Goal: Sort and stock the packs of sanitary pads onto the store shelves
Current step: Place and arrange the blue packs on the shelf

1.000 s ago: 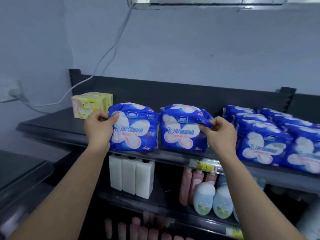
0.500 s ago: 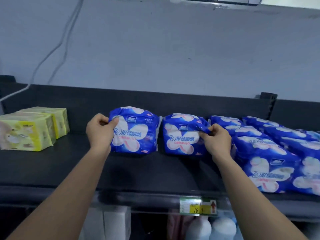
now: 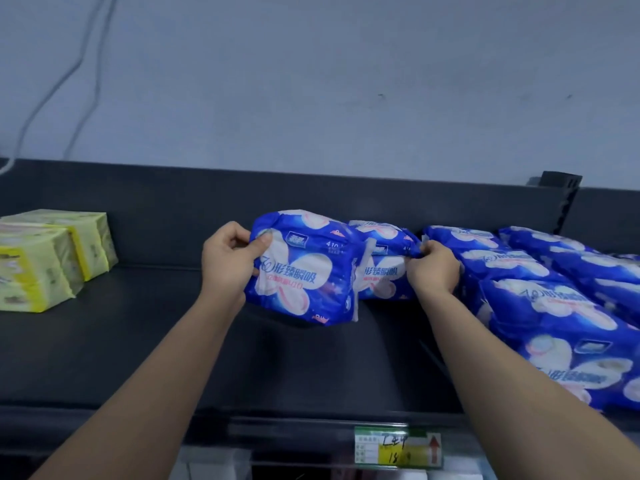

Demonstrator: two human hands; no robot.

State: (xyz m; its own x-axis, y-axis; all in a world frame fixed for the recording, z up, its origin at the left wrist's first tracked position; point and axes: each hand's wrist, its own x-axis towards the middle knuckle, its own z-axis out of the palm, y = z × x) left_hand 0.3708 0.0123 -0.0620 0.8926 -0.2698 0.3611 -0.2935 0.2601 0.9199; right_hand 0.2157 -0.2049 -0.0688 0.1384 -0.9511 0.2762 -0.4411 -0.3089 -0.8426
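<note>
The left-hand pack (image 3: pixel 301 268) of sanitary pads, blue with a white flower print, stood on edge and tilted near the middle of the top shelf (image 3: pixel 138 341). Its lower edge appeared to be raised clear of the shelf surface, with shadow beneath. The left hand (image 3: pixel 228 261) gripped its 9 o'clock end, thumb on the printed face and fingers curled behind.

At 3 o'clock, the right-hand pack (image 3: pixel 384 268) of the same design was partly covered by the first pack's right edge. The right hand (image 3: pixel 433 268) pinched the gathered seal at its 3 o'clock end. Whether this pack rested on the shelf could not be told.

Just beyond the right hand, at 3 o'clock, the row of blue packs (image 3: pixel 554 306) lay flat and overlapping, running from the back panel (image 3: pixel 311 195) toward the shelf front. At 9 o'clock, well apart, stood two yellow packs (image 3: pixel 45 258). A price label (image 3: pixel 398 446) sat on the shelf front edge at 6 o'clock.

Step in hand, by judgement: placement of two packs against the existing blue stock. The next move probably called for setting the right-hand pack down beside the row, then seating the left-hand pack against it at 9 o'clock, faces forward. Both hands would then release.
</note>
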